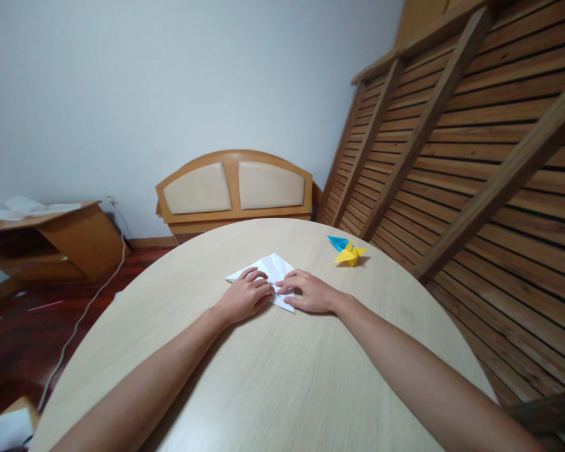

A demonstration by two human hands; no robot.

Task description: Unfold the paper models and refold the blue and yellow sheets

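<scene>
A folded sheet of white paper (275, 266) lies on the round table, with pointed corners at its left, top and bottom right. My left hand (246, 295) rests on its left part, fingers bent and fingertips pressed to the paper near the middle. From the right, my right hand (311, 292) grips the right edge, thumb and fingers bent around it. The two hands' fingertips nearly meet over the paper and hide part of its folds. Farther back to the right stand a yellow paper crane (351, 253) and, just behind it, a blue folded-paper piece (339, 243).
The pale wooden round table (263, 383) has a curved edge. A wooden headboard (235, 182) stands behind it. Slatted wooden panels (452, 188) lean close on the right. At the left are a low cabinet (75, 238) and a white cable (85, 307) along the floor.
</scene>
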